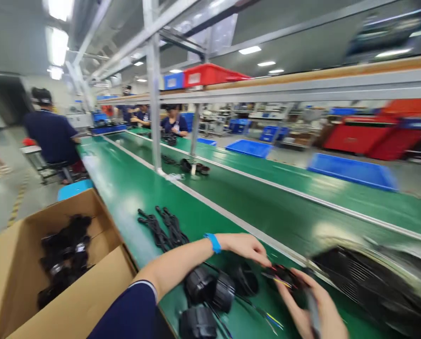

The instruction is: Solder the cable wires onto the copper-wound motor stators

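Observation:
My left hand (245,246), with a blue band on its wrist, reaches across the green bench. Its fingertips are pinched together at thin coloured wires (282,282). My right hand (323,308) is curled around a dark part with these wires coming out of it; blur and the fingers hide its shape. A grey strip-like thing (312,310) lies along that hand, too smeared to name. Under my left forearm sit several black round housings (224,292) with cables, some ending in bare blue and yellow wires (274,320). Bundled black cables (164,228) with connectors lie beyond the forearm.
An open cardboard box (100,282) with black parts stands at the left. A blurred dark bundle (365,278) lies at the right. A metal post (155,103) rises from the bench (118,169). Blue trays (351,170) lie along the far side. Co-workers (51,136) sit further along.

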Available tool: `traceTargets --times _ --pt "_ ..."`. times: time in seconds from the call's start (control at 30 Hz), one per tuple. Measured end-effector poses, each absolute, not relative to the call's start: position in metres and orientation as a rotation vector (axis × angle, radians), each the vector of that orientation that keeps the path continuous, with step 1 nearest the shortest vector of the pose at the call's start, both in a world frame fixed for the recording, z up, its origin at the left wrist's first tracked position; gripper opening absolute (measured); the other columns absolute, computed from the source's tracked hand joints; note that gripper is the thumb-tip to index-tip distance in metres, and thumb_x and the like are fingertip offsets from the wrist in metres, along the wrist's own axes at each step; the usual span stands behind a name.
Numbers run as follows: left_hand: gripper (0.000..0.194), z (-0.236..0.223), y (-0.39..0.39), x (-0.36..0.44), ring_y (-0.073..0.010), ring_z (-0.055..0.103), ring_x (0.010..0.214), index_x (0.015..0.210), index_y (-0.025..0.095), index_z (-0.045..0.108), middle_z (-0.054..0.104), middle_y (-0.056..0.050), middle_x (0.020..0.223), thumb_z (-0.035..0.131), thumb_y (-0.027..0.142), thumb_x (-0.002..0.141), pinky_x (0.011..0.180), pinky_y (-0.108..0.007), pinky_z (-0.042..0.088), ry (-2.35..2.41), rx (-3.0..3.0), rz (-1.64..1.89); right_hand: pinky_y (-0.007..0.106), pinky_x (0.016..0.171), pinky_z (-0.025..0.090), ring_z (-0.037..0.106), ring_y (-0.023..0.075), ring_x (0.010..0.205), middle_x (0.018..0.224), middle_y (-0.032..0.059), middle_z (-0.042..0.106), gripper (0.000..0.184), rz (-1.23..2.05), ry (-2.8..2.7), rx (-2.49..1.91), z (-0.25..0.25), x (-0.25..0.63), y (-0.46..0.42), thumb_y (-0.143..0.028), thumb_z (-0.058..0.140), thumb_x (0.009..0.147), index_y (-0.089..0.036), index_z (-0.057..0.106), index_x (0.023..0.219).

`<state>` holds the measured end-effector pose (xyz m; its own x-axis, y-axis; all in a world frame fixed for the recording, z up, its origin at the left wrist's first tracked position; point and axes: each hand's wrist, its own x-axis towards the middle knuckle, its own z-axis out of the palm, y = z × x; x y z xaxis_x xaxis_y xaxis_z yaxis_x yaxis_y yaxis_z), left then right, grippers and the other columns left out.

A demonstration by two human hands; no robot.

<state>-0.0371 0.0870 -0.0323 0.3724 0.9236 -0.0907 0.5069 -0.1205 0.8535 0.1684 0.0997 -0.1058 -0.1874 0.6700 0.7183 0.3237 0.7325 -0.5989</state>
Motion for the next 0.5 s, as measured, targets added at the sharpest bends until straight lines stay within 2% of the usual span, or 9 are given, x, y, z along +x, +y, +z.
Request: traceTargets --times 0.1,0.17,0.3,0.4,0.5 --pt "0.023 -0.025 0.079 -0.034 -0.0094 0.044 0.055 0.068 0.012 0.070 0.058 0.000 0.060 0.067 0.034 0.076 0.053 -0.024 0.030 1.179 1.732 0.642 0.040 0.081 0.056 0.067 0.0263 0.089 0.103 0.0121 0.067 0.043 0.386 -1.863 -0.781 -0.093 0.185 0.088 -0.050 0.065 0.083 -0.019 0.061 0.112" --pt "0.031 -0.026 0.081 -0.029 -0.0059 0.035 0.047 0.076 0.011 0.071 0.058 0.000 0.063 0.066 0.042 0.076 0.046 -0.023 0.022 1.163 1.547 0.717 0.039 0.083 0.056 0.067 0.0247 0.093 0.106 0.0114 0.067 0.037 0.422 -1.870 -0.786 -0.087 0.186 0.084 -0.043 0.065 0.085 -0.020 0.059 0.114" --pt "0.042 -0.033 0.085 -0.013 -0.0035 0.025 0.043 0.078 0.011 0.066 0.048 0.004 0.060 0.069 0.052 0.071 0.042 -0.023 0.012 1.140 1.275 0.815 0.040 0.089 0.055 0.066 0.0243 0.098 0.111 0.0106 0.065 0.034 0.483 -1.860 -0.772 -0.083 0.184 0.083 -0.032 0.065 0.086 -0.021 0.057 0.117" --pt "0.047 -0.034 0.084 -0.010 -0.0033 0.022 0.043 0.080 0.011 0.064 0.044 0.006 0.060 0.066 0.058 0.073 0.042 -0.023 0.010 1.173 1.266 0.829 0.040 0.091 0.053 0.064 0.0242 0.100 0.112 0.0097 0.064 0.035 0.523 -1.852 -0.750 -0.084 0.185 0.082 -0.026 0.066 0.085 -0.022 0.056 0.118" --pt "0.048 -0.030 0.081 -0.017 -0.0046 0.025 0.044 0.080 0.011 0.065 0.048 0.004 0.061 0.061 0.059 0.077 0.043 -0.023 0.013 1.291 1.389 0.776 0.039 0.091 0.053 0.063 0.0238 0.101 0.112 0.0091 0.062 0.037 0.547 -1.828 -0.742 -0.085 0.187 0.082 -0.024 0.068 0.084 -0.023 0.055 0.119"
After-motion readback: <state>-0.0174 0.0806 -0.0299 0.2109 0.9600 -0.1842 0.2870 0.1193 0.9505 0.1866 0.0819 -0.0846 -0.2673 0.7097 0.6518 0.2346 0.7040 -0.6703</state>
